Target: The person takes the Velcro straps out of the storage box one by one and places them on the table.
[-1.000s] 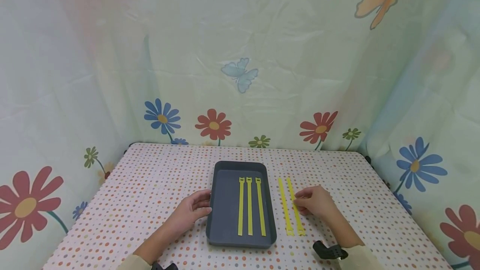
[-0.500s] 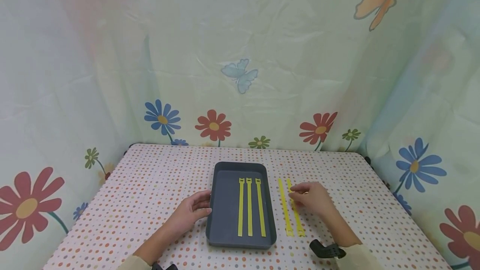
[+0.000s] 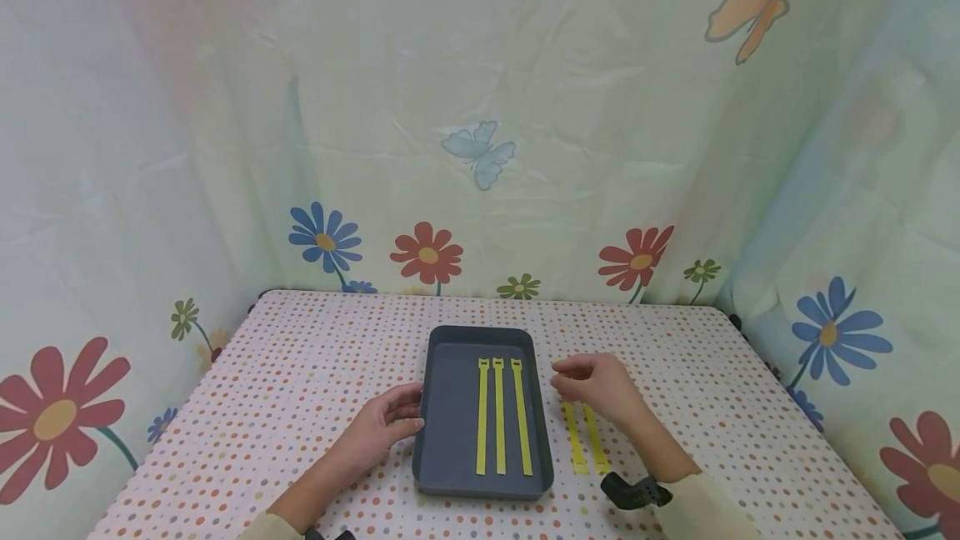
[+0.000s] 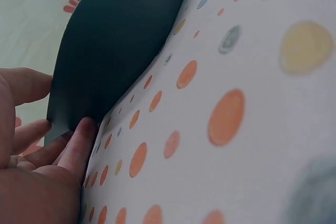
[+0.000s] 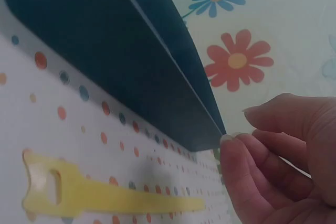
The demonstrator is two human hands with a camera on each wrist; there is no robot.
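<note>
A dark grey rectangular tray (image 3: 452, 423) lies on the table, with three yellow hook-and-loop cable ties (image 3: 500, 423) side by side in its right part, slotted heads at the far end. My left hand (image 3: 377, 425) rests against the tray's left wall; its fingertips touch the wall in the left wrist view. Two more yellow cable ties (image 3: 574, 440) lie on the table right of the tray, slotted heads toward me. Over their far ends hovers my right hand (image 3: 600, 386), loosely bent, thumb and fingers apart, holding nothing visible. In the right wrist view one cable tie (image 5: 121, 198) lies below it.
A dotted cloth covers the table (image 3: 337, 340). Flowered curtains (image 3: 360, 148) stand behind it and on both sides. Each wrist wears a black strap, the right one (image 3: 636, 492) plainly seen.
My right hand has moved left and away from me, from beside the right-hand loose cable tie to above both ties' far ends. The left hand and the tray have stayed in place.
</note>
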